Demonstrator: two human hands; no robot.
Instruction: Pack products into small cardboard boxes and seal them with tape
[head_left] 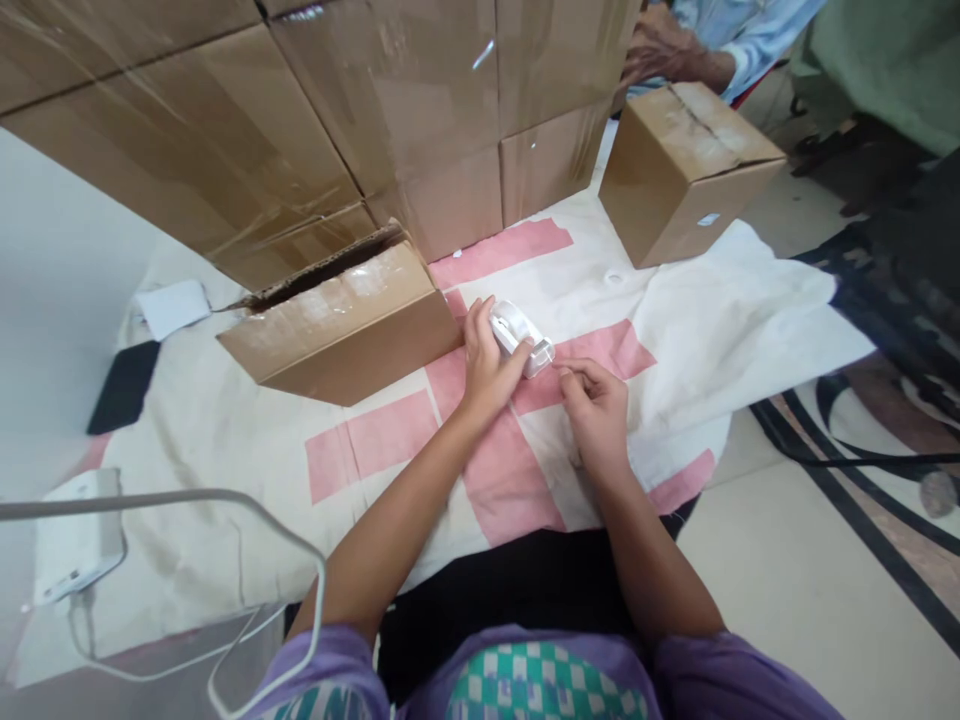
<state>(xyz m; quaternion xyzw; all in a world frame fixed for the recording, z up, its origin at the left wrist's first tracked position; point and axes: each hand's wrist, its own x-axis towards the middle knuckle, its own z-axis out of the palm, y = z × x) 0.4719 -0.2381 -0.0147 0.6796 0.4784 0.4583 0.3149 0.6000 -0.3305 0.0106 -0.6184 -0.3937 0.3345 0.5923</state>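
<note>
My left hand (pixel 484 362) has its grip clamped around the clear tape dispenser (pixel 517 330), thumb near the front end. The dispenser is over a pink patch of the cloth-covered surface (pixel 191 430); can't tell if it rests on it. My right hand (pixel 598 405) is just right of the dispenser's front end, thumb and index close together; can't tell if tape is pinched between them. Step in hand, my read: working the tape's loose end. Next move calls for a steady left hold and a sure right pinch on that thin end.

Around the dispenser: opened carton (pixel 360 330) just left, dark gap along its top; wrapped box stack (pixel 427 110) behind; another box (pixel 671 180) back right, a co-worker's hand (pixel 664 50) beyond it. Far left: white card (pixel 174 308), black flat item (pixel 125 387), white device (pixel 79 530). Pale cable (pixel 225 496) loops near my left forearm, possible snag. Carton and stack likely limit room left and behind; right side looks freer.
</note>
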